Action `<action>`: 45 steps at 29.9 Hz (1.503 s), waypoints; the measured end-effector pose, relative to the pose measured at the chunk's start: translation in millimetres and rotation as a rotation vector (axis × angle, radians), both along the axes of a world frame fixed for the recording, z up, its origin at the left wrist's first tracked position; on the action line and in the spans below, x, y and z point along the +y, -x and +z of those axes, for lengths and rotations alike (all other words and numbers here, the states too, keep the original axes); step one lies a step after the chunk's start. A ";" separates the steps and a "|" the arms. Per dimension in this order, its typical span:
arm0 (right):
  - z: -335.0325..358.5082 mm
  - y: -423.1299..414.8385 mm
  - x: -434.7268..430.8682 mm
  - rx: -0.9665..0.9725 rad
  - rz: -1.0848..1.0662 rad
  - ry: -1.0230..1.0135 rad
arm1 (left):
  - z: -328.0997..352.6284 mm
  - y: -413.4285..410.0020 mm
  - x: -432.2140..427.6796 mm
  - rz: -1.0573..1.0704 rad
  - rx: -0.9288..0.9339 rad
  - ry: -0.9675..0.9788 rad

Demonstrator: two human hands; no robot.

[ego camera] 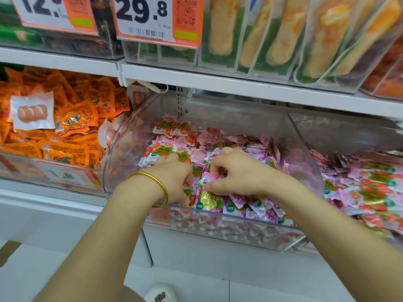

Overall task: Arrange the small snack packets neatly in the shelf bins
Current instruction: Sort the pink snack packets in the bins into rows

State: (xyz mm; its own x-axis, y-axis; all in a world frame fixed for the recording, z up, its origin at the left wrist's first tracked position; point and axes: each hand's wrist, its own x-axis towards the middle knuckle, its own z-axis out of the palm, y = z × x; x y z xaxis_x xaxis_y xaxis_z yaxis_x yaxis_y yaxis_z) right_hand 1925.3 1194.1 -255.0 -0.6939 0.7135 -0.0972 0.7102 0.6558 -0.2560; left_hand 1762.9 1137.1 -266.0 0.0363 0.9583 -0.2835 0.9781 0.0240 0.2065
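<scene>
Head view is showing both hands working inside the clear bin (pixel 303 149), where the snack packets (pixel 250 144) are lying in a loose heap. The right hand (pixel 237 173) is pinching a pink packet (pixel 208 201) near the front wall. The left hand (pixel 174 175) is curling into the pile; I cannot tell whether it is gripping anything. Straightening seems under way; next, the pinched packet probably needs laying flat in line.
</scene>
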 end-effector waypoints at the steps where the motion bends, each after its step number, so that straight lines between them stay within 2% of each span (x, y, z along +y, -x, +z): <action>1: -0.7 1.1 0.2 0.069 -0.005 0.000 | 1.2 1.1 0.1 0.002 -0.005 0.029; 4: 4.3 -0.4 0.0 0.432 -0.065 0.193 | 8.1 4.3 1.9 0.022 -0.137 -0.049; 7: 15.0 -1.7 4.0 0.797 -0.152 0.372 | 22.3 3.6 2.2 0.198 -0.524 -0.202; 9: 19.3 -0.3 8.1 0.893 -0.193 0.398 | 25.3 2.1 2.2 0.204 -0.687 -0.240; 11: 20.1 1.9 8.8 0.882 -0.202 0.397 | 21.6 0.6 0.6 0.152 -0.690 -0.242; 13: 17.6 1.5 9.0 0.828 -0.211 0.374 | 17.0 1.2 0.6 0.177 -0.656 -0.278; 15: 13.5 -0.9 10.4 0.675 -0.234 0.240 | 16.5 3.4 1.6 0.245 -0.633 -0.350; 19: 8.2 -4.4 4.5 -0.103 -0.091 -0.105 | 16.3 10.0 4.1 0.353 -0.578 -0.417; 20: 7.5 -2.7 -0.5 -0.242 -0.068 -0.145 | 15.8 10.2 4.4 0.360 -0.573 -0.418; 22: 6.0 -0.5 -5.4 -0.308 -0.066 -0.180 | 14.4 9.5 5.3 0.378 -0.644 -0.395; 23: 5.4 -0.5 -4.6 -0.250 -0.057 -0.168 | 13.5 9.1 5.4 0.395 -0.702 -0.375; 25: 7.0 -2.8 -1.2 -0.012 -0.045 -0.067 | 12.6 7.9 5.1 0.422 -0.762 -0.336; 28: 16.6 -7.4 4.6 0.407 -0.144 0.188 | 11.5 6.3 7.1 0.416 -0.775 -0.287; 30: 21.4 -5.8 6.2 0.679 -0.219 0.351 | 12.0 2.9 8.6 0.433 -0.887 -0.239; 32: 22.4 1.3 8.7 0.792 -0.250 0.369 | 13.4 -1.7 9.2 0.397 -1.029 -0.184; 36: 15.0 13.2 18.1 0.825 -0.318 0.257 | 11.2 1.3 9.7 0.375 -0.977 -0.272; 38: 10.6 12.0 24.8 0.717 -0.357 0.081 | 10.3 9.0 10.4 0.437 -0.934 -0.379; 40: 4.2 11.3 28.9 0.414 -0.265 -0.096 | 11.9 15.3 8.7 0.496 -0.933 -0.466; 43: -6.5 20.6 26.4 -0.108 -0.068 -0.156 | 11.6 20.2 8.0 0.520 -0.944 -0.502; 45: -7.1 29.1 27.5 -0.297 0.004 -0.146 | 10.3 20.0 6.9 0.516 -0.936 -0.505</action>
State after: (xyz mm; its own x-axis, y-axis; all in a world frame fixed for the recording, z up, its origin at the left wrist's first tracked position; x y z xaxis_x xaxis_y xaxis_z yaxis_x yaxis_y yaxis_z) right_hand 1896.2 1221.5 -262.1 -0.6531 0.7324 -0.1927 0.7374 0.6729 0.0586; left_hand 1742.8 1144.0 -255.7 -0.3959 0.9162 0.0629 0.3394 0.0823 0.9370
